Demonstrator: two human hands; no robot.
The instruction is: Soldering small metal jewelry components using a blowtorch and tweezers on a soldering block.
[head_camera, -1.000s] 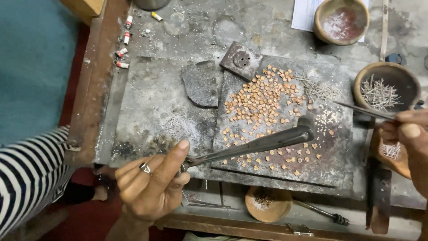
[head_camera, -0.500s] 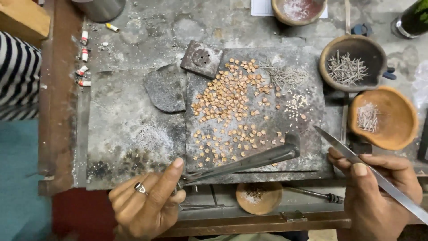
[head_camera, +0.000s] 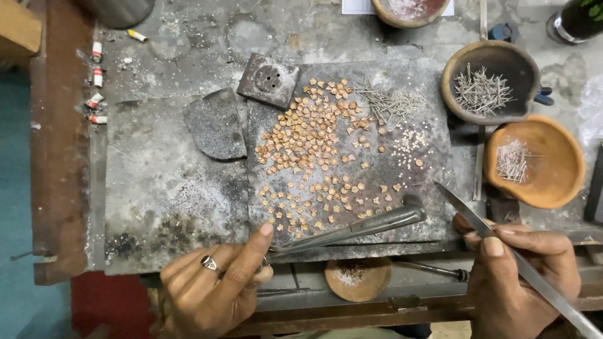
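tweezers (head_camera: 521, 267), long and flat, run from the right hand (head_camera: 518, 282) up-left, tip over the slab (head_camera: 352, 176) edge; that grip is closed on them. left hand (head_camera: 213, 292) pinches a grey metal tube (head_camera: 352, 229) pointing up-right beneath scattered copper pieces (head_camera: 308, 144). clay bowls (head_camera: 534, 163) sit beyond the tweezers.

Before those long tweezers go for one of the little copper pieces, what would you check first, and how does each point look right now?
1. Right hand grips the long steel tweezers: ok.
2. Tweezer tips open: cannot tell.
3. Left hand holds the curved metal pipe, its end resting on the dark slab: ok.
4. Small copper-coloured pieces lie spread out, not piled: ok.
5. Thin grey wire pins lie apart from the copper pieces: ok.
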